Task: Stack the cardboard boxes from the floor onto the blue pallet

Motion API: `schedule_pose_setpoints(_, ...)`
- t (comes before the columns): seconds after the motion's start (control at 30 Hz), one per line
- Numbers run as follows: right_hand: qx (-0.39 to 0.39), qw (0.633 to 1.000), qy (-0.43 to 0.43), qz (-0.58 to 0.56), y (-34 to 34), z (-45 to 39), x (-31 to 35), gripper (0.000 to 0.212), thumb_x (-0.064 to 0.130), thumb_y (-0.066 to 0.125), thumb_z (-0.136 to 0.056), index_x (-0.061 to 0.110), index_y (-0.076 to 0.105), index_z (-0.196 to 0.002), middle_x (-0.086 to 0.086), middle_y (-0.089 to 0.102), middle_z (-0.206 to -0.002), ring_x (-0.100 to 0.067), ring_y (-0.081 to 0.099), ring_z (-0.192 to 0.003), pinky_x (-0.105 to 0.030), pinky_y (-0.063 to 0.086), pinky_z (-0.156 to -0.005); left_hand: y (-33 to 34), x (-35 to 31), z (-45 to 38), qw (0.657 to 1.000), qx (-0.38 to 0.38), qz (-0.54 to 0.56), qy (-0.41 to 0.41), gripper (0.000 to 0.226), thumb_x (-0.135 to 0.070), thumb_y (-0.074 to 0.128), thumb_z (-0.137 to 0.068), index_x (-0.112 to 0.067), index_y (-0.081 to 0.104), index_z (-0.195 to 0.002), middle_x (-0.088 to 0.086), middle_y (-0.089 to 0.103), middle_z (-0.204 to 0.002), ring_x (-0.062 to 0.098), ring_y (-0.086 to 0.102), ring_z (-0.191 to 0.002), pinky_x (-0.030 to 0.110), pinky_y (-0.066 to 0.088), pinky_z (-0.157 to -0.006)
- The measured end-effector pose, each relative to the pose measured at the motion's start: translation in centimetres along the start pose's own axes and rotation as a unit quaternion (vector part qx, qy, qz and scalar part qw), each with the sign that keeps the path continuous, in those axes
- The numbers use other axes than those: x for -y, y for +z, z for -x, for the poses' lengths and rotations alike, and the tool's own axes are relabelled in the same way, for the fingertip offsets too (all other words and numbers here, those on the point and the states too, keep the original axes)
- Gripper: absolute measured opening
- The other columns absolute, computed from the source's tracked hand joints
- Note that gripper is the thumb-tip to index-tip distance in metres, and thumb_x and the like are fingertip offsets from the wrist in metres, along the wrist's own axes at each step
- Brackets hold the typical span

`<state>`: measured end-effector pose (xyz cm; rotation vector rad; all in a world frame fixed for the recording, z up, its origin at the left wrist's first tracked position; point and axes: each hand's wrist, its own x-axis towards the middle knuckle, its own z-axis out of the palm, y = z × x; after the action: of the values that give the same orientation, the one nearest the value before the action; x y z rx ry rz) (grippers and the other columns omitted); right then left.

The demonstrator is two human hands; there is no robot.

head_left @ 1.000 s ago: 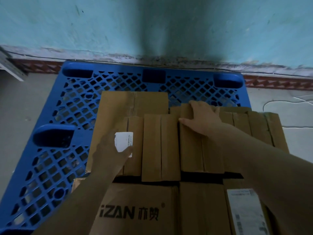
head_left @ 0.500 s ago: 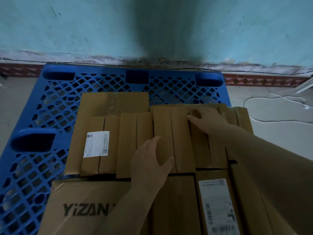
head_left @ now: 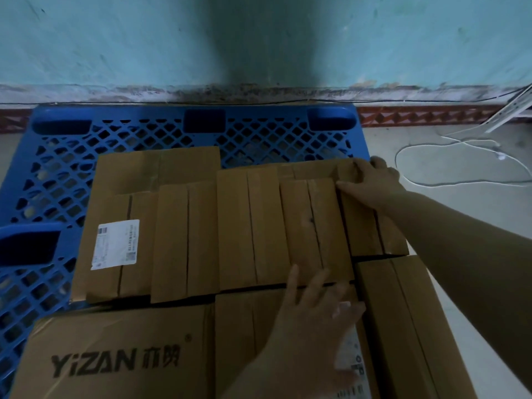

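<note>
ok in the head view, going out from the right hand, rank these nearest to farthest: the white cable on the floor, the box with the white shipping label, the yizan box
From the right hand, at the stack's far right corner:
1. White cable, on the floor just to its right.
2. Box with the white shipping label, at the row's left end.
3. YIZAN box, bottom left, nearest the camera.

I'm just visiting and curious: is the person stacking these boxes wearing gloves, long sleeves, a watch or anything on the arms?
Nothing shows. The left hand and right hand are bare, without gloves, and both forearms are uncovered as far as the picture reaches. No watch, ring or bracelet is visible.
</note>
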<state>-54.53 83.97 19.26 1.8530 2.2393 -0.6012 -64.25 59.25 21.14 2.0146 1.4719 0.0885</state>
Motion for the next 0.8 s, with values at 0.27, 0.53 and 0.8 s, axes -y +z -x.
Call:
schedule_pose_setpoints(0.27,-0.018,0.997,-0.03,-0.071,1.1,3.4,-0.4,0.07,0.043,0.047,-0.091,0.027,0.011,-0.148,-0.006,-0.001,-0.159,-0.033,-0.002,-0.144,-0.061,0.013,-0.111,0.9,0.1,-2.0,0.993,-0.012,-0.109,-0.05,0.078,-0.047,0.056,-0.083,-0.029,0.012,-0.145,0.0,0.001,-0.158,0.028,-0.015,-0.144,0.051,-0.037,-0.091)
schedule_pose_setpoints(0.53,0.017,0.965,0.206,-0.162,2.2,17.4,-7.4,0.088,0.048,0.063,-0.077,0.017,0.017,-0.145,-0.014,0.038,-0.143,-0.035,0.042,-0.124,-0.044,0.037,-0.093,0.0,0.4,-0.6,0.979,-0.131,-0.015,-0.152,0.058,-0.05,0.047,-0.087,-0.035,0.028,-0.139,-0.01,0.027,-0.149,0.014,0.014,-0.141,0.034,0.006,-0.113)
schedule_pose_setpoints(0.8,0.037,0.965,0.164,-0.2,2.0,22.5,-3.4,0.077,0.028,0.071,-0.074,0.013,0.03,-0.137,-0.009,0.048,-0.126,-0.031,0.049,-0.117,-0.049,0.042,-0.095,-2.6,-1.9,2.1,0.916,-0.222,0.251,-0.222,0.047,-0.038,0.062,-0.083,-0.031,0.048,-0.127,-0.013,0.049,-0.129,0.006,0.041,-0.123,0.026,0.038,-0.102)
